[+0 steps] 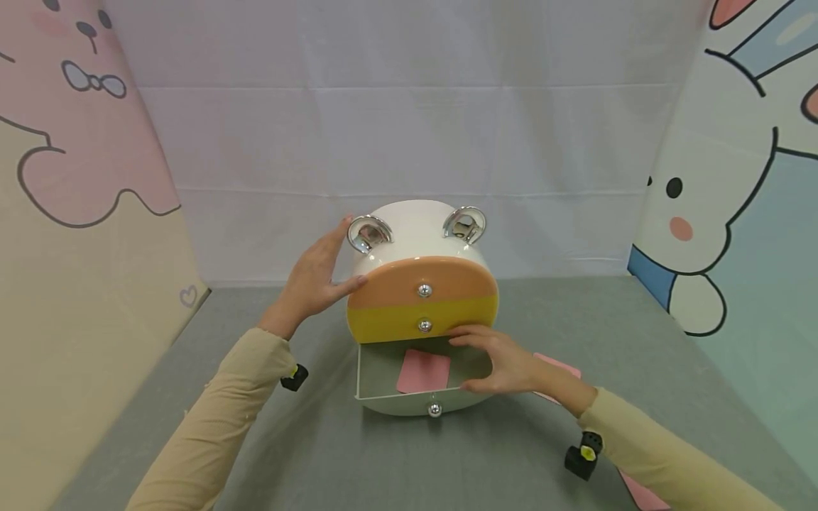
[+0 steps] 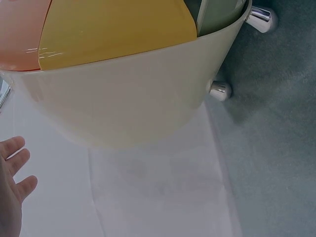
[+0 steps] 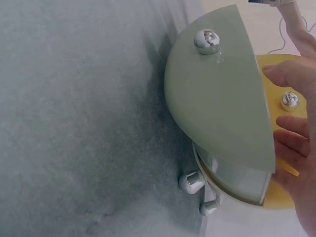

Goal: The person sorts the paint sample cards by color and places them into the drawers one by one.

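A rounded white drawer box (image 1: 415, 227) stands mid-table with chrome ring ears, an orange front (image 1: 390, 284) and a yellow front (image 1: 383, 323). Its bottom green drawer (image 1: 396, 406) is pulled out, and a pink card (image 1: 423, 372) lies inside. At the box's left side is my left hand (image 1: 316, 273), fingers extended and thumb by the orange front's edge. My right hand (image 1: 505, 360) hovers over the drawer's right part, thumb and fingers spread apart with nothing between them. In the right wrist view its fingers (image 3: 291, 143) are in front of the yellow front.
Behind my right wrist a pink card (image 1: 559, 365) lies on the grey table (image 1: 319, 454), partly hidden. Another pink piece (image 1: 645, 495) shows under the right forearm. A white cloth wall (image 1: 409, 135) stands behind, with cartoon panels at both sides. Chrome feet (image 3: 191, 181) support the box.
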`<control>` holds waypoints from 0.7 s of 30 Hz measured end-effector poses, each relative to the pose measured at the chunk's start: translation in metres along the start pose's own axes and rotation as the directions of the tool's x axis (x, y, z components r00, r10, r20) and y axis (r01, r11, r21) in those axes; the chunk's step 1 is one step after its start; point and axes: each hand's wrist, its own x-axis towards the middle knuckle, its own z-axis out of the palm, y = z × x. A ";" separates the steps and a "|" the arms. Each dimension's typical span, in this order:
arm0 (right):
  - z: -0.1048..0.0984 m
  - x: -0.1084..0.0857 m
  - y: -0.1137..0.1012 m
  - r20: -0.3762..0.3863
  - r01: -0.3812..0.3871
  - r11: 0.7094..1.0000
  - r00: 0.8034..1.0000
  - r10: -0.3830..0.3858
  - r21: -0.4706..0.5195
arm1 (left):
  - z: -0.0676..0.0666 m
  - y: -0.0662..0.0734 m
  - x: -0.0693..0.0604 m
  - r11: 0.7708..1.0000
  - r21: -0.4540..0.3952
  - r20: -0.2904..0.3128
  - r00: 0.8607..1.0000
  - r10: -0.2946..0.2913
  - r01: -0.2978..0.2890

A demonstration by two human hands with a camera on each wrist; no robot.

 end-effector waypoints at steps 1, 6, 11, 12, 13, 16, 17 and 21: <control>-0.001 -0.001 0.001 -0.008 -0.005 1.000 1.000 0.005 0.003 | 0.000 0.000 0.000 1.000 0.002 0.000 1.000 -0.001 0.001; -0.011 -0.010 0.005 -0.054 -0.035 0.999 0.998 0.035 0.003 | 0.001 -0.001 0.000 1.000 0.001 -0.001 1.000 -0.003 0.003; -0.025 -0.025 0.011 -0.087 -0.093 0.995 0.992 0.091 -0.021 | 0.001 -0.001 0.000 1.000 0.001 -0.001 1.000 -0.002 0.002; -0.028 -0.029 0.013 -0.092 -0.105 0.994 0.990 0.102 -0.024 | 0.001 -0.001 0.000 1.000 0.001 -0.001 1.000 -0.001 0.001; -0.031 -0.034 0.015 -0.099 -0.115 0.993 0.989 0.112 -0.026 | 0.001 -0.001 0.000 1.000 0.000 -0.002 1.000 0.000 0.000; -0.038 -0.048 0.024 -0.117 -0.155 0.987 0.982 0.150 -0.035 | 0.001 0.000 0.000 1.000 -0.003 -0.007 1.000 0.001 -0.001; -0.040 -0.053 0.028 -0.119 -0.176 0.984 0.978 0.170 -0.039 | 0.001 0.000 0.000 1.000 -0.005 -0.008 1.000 0.001 -0.001; -0.046 -0.074 0.040 -0.122 -0.285 0.955 0.954 0.274 -0.087 | 0.001 0.000 0.000 1.000 -0.008 -0.005 1.000 -0.002 0.002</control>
